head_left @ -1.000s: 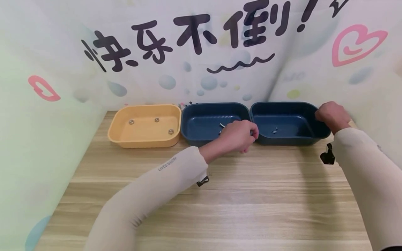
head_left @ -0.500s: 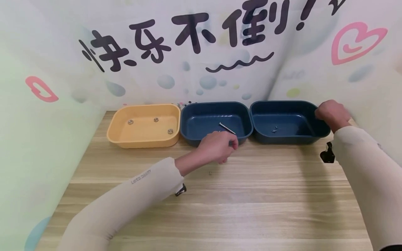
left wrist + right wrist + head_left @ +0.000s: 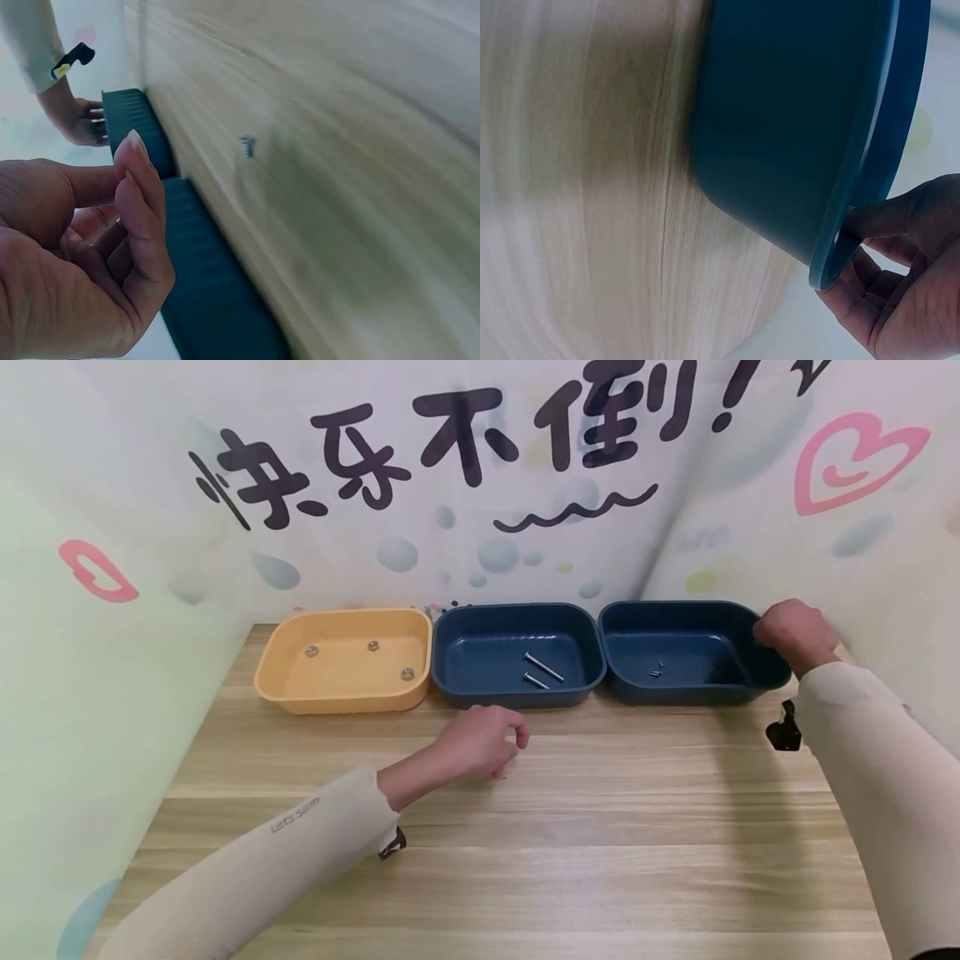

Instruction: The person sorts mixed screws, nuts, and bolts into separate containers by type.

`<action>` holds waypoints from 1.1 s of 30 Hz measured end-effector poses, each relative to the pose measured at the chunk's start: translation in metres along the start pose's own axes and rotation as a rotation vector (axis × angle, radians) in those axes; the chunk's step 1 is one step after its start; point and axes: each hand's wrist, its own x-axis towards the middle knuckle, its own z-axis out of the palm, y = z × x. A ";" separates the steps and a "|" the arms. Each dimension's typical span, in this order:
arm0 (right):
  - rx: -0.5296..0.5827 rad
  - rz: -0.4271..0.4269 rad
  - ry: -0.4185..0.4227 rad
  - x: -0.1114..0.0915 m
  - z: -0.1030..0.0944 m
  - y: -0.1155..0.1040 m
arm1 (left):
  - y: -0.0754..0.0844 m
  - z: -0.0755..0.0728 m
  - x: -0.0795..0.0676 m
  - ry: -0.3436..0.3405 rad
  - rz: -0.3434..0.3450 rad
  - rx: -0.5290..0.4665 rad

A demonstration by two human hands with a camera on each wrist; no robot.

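My left hand (image 3: 483,743) hangs over the table in front of the middle blue bin (image 3: 517,700), fingers loosely bent and holding nothing. In the left wrist view, a small screw (image 3: 247,145) stands out on the wood, apart from the fingertips of that left hand (image 3: 97,255). Two long bolts (image 3: 543,667) lie inside the middle bin. At the far right, my right hand (image 3: 797,633) grips the end rim of the right blue bin (image 3: 682,695), thumb inside and fingers outside, as the right wrist view shows. Several tiny screws (image 3: 656,672) lie in that bin.
A yellow bin (image 3: 345,702) with three nuts (image 3: 407,674) stands at the left end of the row. All three bins sit side by side along the back of the wooden table (image 3: 600,860), before a printed cloth (image 3: 375,556).
My left hand has drawn back from over the middle bin, leftward and toward me, uncovering both bolts. The right hand keeps its grip on the right bin's rim.
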 end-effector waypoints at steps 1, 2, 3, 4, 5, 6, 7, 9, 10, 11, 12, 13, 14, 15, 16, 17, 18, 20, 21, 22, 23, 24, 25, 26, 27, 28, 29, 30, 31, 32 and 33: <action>0.001 -0.001 0.000 0.000 0.000 0.000 | -0.003 0.002 0.000 0.002 0.000 0.001; 0.002 -0.002 0.000 0.000 0.000 0.001 | -0.005 0.003 0.000 0.004 0.000 0.004; 0.003 0.000 0.001 0.000 0.001 0.002 | -0.008 0.005 0.000 0.004 -0.001 0.006; 0.003 0.002 -0.001 0.000 0.001 0.002 | -0.010 0.008 0.000 0.005 0.000 0.017; 0.003 0.002 -0.001 0.000 0.001 0.003 | -0.013 0.010 0.001 0.002 -0.003 0.018; 0.005 0.002 -0.001 0.000 0.001 0.004 | -0.015 0.012 0.001 0.000 -0.003 0.018; 0.006 0.003 0.000 0.000 0.001 0.004 | -0.017 0.015 0.001 -0.004 -0.006 0.014; 0.007 0.002 0.003 0.000 0.001 0.005 | -0.020 0.019 0.002 -0.021 -0.023 -0.022; 0.008 0.000 0.006 0.000 0.001 0.005 | -0.021 0.022 0.002 -0.030 -0.031 -0.035; 0.008 -0.001 0.006 0.000 0.001 0.005 | -0.022 0.024 0.002 -0.041 -0.039 -0.050; 0.009 -0.002 0.005 0.000 0.001 0.005 | -0.023 0.026 0.002 -0.052 -0.046 -0.058; 0.007 -0.003 0.005 0.000 0.001 0.005 | -0.023 0.028 0.002 -0.061 -0.052 -0.067; 0.006 -0.003 0.003 0.000 0.001 0.005 | -0.024 0.030 0.002 -0.068 -0.056 -0.071; 0.004 -0.002 0.002 0.000 0.001 0.005 | -0.024 0.032 0.002 -0.072 -0.058 -0.070; 0.003 -0.002 0.002 -0.001 0.001 0.005 | -0.025 0.034 0.002 -0.073 -0.055 -0.068; 0.003 -0.001 0.000 -0.001 0.001 0.005 | -0.025 0.035 0.002 -0.072 -0.053 -0.066; 0.003 -0.002 0.001 -0.001 0.001 0.005 | -0.026 0.036 0.002 -0.071 -0.054 -0.069; 0.002 -0.006 0.004 0.000 0.001 0.005 | -0.026 0.036 0.001 -0.066 -0.053 -0.069; 0.003 -0.008 0.005 0.001 0.001 0.005 | -0.026 0.036 0.001 -0.066 -0.052 -0.069; 0.003 -0.009 0.004 0.002 0.002 0.005 | -0.026 0.036 0.001 -0.066 -0.053 -0.069; 0.004 -0.010 0.005 0.003 0.002 0.005 | -0.026 0.036 0.001 -0.067 -0.054 -0.068; 0.003 -0.010 0.004 0.003 0.002 0.005 | -0.026 0.036 0.001 -0.066 -0.054 -0.068; 0.004 -0.010 0.004 0.004 0.002 0.005 | -0.026 0.036 0.001 -0.066 -0.055 -0.071; 0.004 -0.010 0.003 0.004 0.003 0.005 | -0.026 0.036 0.001 -0.065 -0.057 -0.072; 0.004 -0.009 0.002 0.005 0.002 0.005 | -0.026 0.036 0.001 -0.064 -0.059 -0.074; 0.003 -0.010 0.002 0.005 0.003 0.005 | -0.026 0.036 0.001 -0.064 -0.061 -0.076; 0.004 -0.012 0.005 0.005 0.003 0.005 | -0.026 0.035 0.001 -0.064 -0.062 -0.078; 0.004 -0.015 0.006 0.005 0.003 0.004 | -0.026 0.035 0.001 -0.064 -0.063 -0.081; 0.005 -0.018 0.007 0.005 0.003 0.004 | -0.026 0.035 0.001 -0.067 -0.064 -0.081; 0.006 -0.022 0.010 0.005 0.003 0.004 | -0.026 0.035 0.001 -0.068 -0.065 -0.079; 0.008 -0.024 0.012 0.005 0.003 0.004 | -0.026 0.035 0.001 -0.070 -0.066 -0.077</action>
